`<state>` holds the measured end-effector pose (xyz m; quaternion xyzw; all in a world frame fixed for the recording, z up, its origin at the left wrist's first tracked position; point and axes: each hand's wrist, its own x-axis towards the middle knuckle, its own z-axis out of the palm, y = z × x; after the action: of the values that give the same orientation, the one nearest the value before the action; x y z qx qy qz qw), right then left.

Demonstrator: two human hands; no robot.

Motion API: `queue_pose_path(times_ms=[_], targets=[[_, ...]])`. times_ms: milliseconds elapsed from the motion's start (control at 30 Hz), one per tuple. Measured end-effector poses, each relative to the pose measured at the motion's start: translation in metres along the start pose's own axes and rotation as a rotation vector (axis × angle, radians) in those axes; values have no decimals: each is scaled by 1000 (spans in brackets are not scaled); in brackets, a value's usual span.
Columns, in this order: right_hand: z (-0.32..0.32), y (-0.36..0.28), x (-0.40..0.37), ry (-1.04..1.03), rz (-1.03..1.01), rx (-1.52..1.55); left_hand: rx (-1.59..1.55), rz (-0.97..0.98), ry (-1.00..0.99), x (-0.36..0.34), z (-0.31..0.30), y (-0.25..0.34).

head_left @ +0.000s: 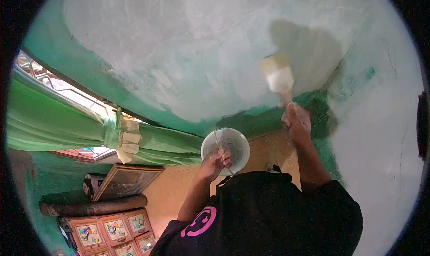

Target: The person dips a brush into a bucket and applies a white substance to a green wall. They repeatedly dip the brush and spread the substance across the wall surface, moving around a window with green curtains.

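Observation:
A wide paintbrush [278,77] is held by its handle in my right hand [298,123], its bristles near or against the wall [201,50], where whitish paint covers much of the green. Whether the bristles touch the wall, I cannot tell. My left hand [217,162] is closed around the thin handle of a white bucket [242,142], which hangs below it in front of my body. The inside of the bucket looks pale grey; its contents are hard to make out.
Green curtains [49,117] hang over a barred window at the left. Below them are a framed picture [127,183], a rolled mat [94,206] and a wooden cabinet [105,231]. Tiled floor [170,189] lies beneath. Another wall [371,144] meets at the right.

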<state>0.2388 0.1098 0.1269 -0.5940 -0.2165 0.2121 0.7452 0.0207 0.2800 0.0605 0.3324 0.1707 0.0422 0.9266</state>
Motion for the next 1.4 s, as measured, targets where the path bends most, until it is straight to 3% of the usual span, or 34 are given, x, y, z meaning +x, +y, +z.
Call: queue_pose_path(times_ms=[100,133,200,267,300,367,400,467,533,567,633,667,733,767,833,900,933,1000,1033,1100,1167,1233,1300,1367,1400], targets=[[18,11,5,67,-119,-155,-7,-1,-40,-4,-10,5],[16,44,10,70,-122,-160,5,3,-28,-6,-12,7],[5,127,19,-94,-714,-1052,17,3,-27,-9,-18,11],[34,108,-8,-133,428,-677,-2,-20,-34,-12,-23,16],[35,116,-13,-128,420,-682,-2,-16,-43,-13,-25,20],[34,134,-20,-153,601,-635,-8,5,-120,-19,-30,25],[31,134,-20,-146,604,-635,-9,-2,-124,-22,-33,28],[29,112,-11,-268,-205,-677,84,5,-25,-25,-36,32],[76,12,-20,-33,207,-138,78,-11,-110,-23,-51,31],[83,-8,-23,-20,204,-142,76,-15,-188,-22,-57,32],[93,-28,-25,69,-91,53,74,-23,-217,-22,-62,36],[93,-29,-21,78,-95,45,70,-26,-232,-23,-64,36],[90,-20,-13,137,-87,-319,75,-53,-255,-22,-69,39],[89,-1,-12,145,-90,-324,84,-73,-268,-22,-71,41],[81,66,-9,-5,-43,-626,99,-86,-231,-28,-67,48],[70,133,-21,26,234,-588,112,-85,-194,-26,-70,51],[72,131,-26,27,227,-593,81,-82,-254,-23,-78,48],[81,113,-38,-29,461,-746,50,-84,-315,-23,-84,48],[84,98,-38,-24,460,-745,25,-86,-353,-23,-82,51],[89,51,-29,50,131,-625,3,-96,-393,-24,-81,54],[103,-10,-25,104,33,-596,94,-78,-347,-25,-80,56],[104,-31,-22,185,-9,-494,121,-78,-308,-27,-75,58],[102,-34,-16,256,-60,-391,149,-66,-269,-25,-75,57],[96,-14,-2,159,-61,-485,79,-53,-419,-21,-80,56],[92,11,2,188,-169,-651,84,-47,-425,-23,-80,56]])
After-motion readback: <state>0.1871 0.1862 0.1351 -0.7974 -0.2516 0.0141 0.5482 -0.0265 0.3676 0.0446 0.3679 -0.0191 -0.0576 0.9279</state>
